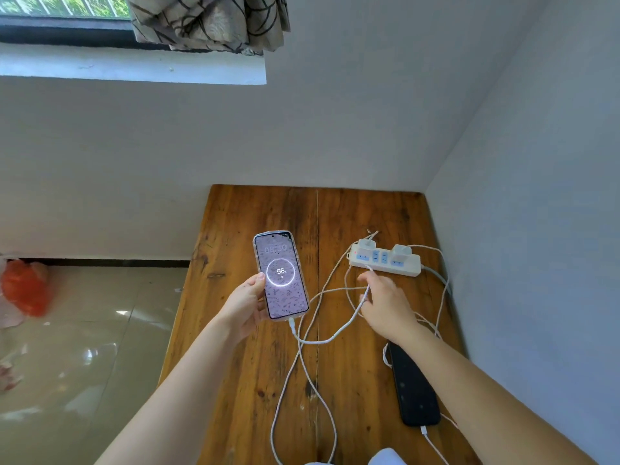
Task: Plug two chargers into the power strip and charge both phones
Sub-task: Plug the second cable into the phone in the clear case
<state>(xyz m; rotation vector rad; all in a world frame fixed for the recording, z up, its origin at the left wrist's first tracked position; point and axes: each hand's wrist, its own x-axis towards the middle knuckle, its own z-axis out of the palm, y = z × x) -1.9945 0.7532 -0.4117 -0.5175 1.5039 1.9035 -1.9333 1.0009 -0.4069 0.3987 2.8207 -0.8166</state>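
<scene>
While the wooden table (255, 209) fills the room corner, walls close off its far and right edges; only the left edge is open, to tiled floor. Power strip (385, 263) lies far right on the table, long axis left-right, with two white chargers seated: left charger (366, 245) and right charger (401, 252). Black phone (413, 385) lies flat near the right edge, long axis running toward the person, a cable plugged into its near end. Lit phone (281, 275) is upright in the left hand (246, 305), grip wrapped round its left side and lower back, thumb on the edge; screen shows a 96 charge ring, and white cable (330, 337) is plugged in at its bottom. Right hand (385, 302) hovers just near-side of the strip, fingers loosely spread, the cable draped across them; pinched or only resting, cannot tell. Judgement: both phones look connected, so setting the lit phone down is what's left. Bare wood lies straight below and left of it; cable loops crowd the middle, so the left side is clearer. Snag risk: a tugged cable could drag the strip.
</scene>
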